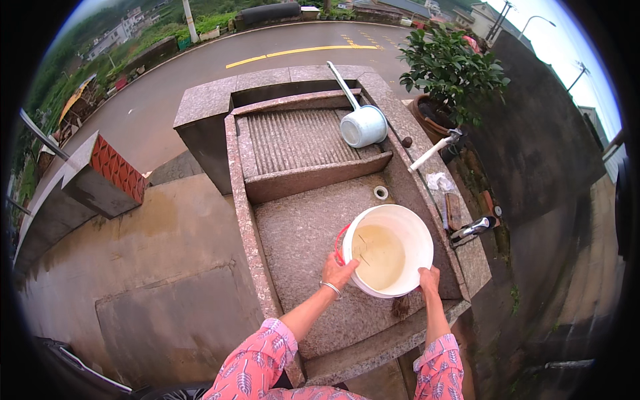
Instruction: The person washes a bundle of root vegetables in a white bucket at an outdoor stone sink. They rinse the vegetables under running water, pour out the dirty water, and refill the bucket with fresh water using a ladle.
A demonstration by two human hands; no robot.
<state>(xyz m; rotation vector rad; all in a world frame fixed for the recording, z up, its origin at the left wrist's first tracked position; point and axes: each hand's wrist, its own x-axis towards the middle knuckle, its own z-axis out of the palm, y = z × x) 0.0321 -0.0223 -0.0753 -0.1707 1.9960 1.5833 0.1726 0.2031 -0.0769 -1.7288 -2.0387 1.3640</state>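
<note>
A white plastic bucket (417, 235) is in the granite sink basin (295, 235), with cloudy yellowish water (380, 257) and a few thin dark bits inside. My left hand (338, 272) grips its left rim, thumb over the edge, beside the red handle (339, 245). On the right rim, my right hand (429, 280) holds the bucket near its front. Whether the bucket's bottom rests on the stone cannot be told. A brown clump (400, 306) shows just below the bucket. Beyond it is the round drain hole (381, 193).
A ribbed stone washboard (295, 140) holds a pale blue long-handled dipper (364, 126). Along the right ledge are a white-piped tap (430, 154), crumpled white plastic (439, 181), a scrub brush (452, 211) and a chrome faucet (472, 230). A potted shrub (450, 75) stands behind.
</note>
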